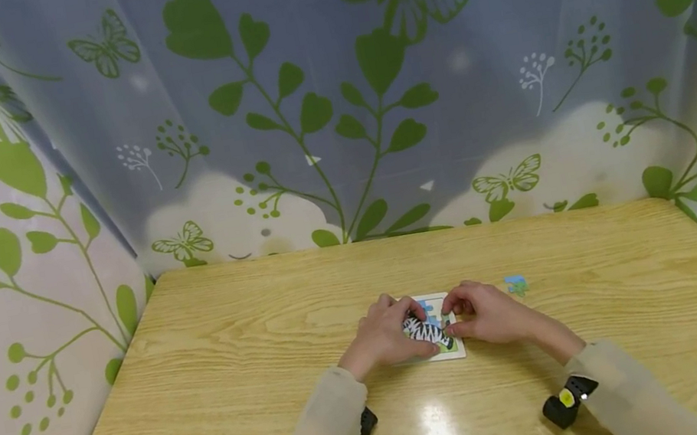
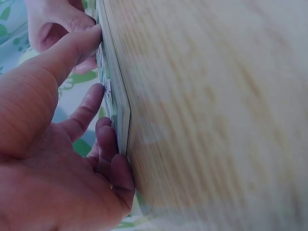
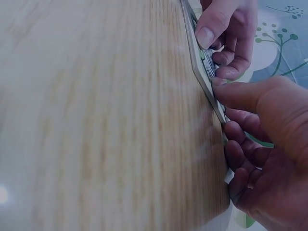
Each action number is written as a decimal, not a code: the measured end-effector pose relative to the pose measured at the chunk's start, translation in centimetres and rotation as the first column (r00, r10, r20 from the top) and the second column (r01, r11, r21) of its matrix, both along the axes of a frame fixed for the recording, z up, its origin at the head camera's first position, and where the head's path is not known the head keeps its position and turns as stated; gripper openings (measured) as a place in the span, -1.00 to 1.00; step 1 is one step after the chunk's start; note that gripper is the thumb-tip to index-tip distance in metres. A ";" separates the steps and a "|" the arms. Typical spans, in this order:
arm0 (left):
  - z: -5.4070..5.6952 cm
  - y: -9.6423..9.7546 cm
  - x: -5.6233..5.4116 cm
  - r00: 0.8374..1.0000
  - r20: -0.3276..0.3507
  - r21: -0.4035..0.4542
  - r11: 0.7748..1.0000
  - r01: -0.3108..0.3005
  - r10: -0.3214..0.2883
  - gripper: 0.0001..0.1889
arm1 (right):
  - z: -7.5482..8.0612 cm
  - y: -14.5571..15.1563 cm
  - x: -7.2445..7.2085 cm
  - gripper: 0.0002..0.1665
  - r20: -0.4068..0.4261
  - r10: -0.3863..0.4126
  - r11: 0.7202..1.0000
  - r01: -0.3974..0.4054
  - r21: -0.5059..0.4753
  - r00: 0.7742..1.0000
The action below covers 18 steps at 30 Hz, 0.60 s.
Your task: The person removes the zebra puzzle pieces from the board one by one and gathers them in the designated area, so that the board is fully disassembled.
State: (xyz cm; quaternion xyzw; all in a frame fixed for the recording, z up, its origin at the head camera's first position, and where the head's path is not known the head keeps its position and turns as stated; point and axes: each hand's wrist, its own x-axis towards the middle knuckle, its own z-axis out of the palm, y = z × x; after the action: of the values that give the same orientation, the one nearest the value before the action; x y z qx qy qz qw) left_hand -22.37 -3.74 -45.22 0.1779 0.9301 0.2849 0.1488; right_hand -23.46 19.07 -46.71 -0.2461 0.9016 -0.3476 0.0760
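Note:
A small jigsaw puzzle [image 1: 425,332] with a zebra picture and a pale frame lies flat on the wooden table, partly under both hands. My left hand [image 1: 386,331] holds it from the left, its thumb along the near side and its curled fingers over the far part. In the left wrist view, the little fingers of the left hand [image 2: 62,159] bend at the board's corner. From the right, my right hand [image 1: 491,313] bends thumb and forefinger together over the right edge, at a puzzle piece mostly hidden by the fingertips. The right wrist view shows the right thumb [image 3: 240,94] touching the board.
A loose blue and green puzzle piece [image 1: 517,286] lies on the table [image 1: 254,319] just beyond the right hand. Patterned curtains [image 1: 327,97] hang along the table's back and sides. Black straps [image 1: 566,401] circle both wrists.

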 end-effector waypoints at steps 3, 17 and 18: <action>0.1 0.0 0.1 1.000 0.006 0.006 1.000 -0.005 0.005 -0.56 | 0.0 0.0 0.0 -0.75 0.012 -0.010 1.000 0.010 0.001 1.000; 0.2 0.1 0.1 1.000 0.008 0.017 1.000 -0.017 0.017 -0.57 | -0.5 0.1 0.0 -0.78 0.055 -0.019 0.989 0.027 -0.144 0.998; 0.1 0.1 0.1 1.000 0.008 0.018 1.000 -0.019 0.019 -0.57 | -0.6 0.2 0.0 -0.80 0.054 -0.022 0.987 0.030 -0.157 0.998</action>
State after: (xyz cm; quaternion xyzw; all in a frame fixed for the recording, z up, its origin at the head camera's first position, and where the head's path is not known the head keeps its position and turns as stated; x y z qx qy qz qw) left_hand -22.27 -3.62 -45.08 0.1694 0.9285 0.2952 0.1484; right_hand -23.46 19.22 -47.32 -0.2304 0.8721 -0.4250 0.0751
